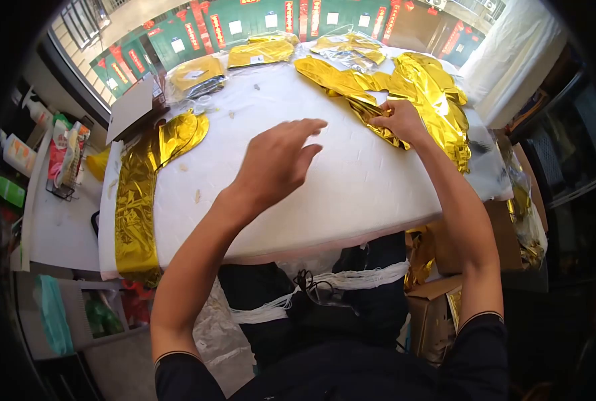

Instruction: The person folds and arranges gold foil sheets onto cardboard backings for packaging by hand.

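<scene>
My right hand (399, 122) pinches the near edge of a shiny gold foil balloon (433, 90), which lies flat and crumpled at the right of the white table (278, 200). My left hand (278, 160) hovers over the middle of the table, fingers apart and holding nothing. Another flat gold foil balloon (136, 200) is spread along the left side, its lower end hanging over the front edge. Its curved upper part lies close to a grey-white box (134, 107).
Packets of folded gold foil (261, 52) in clear plastic line the back of the table. White strings (371, 277) lie across my lap. An opened carton (435, 314) stands low at the right. Bottles (20, 155) stand on a shelf at the left.
</scene>
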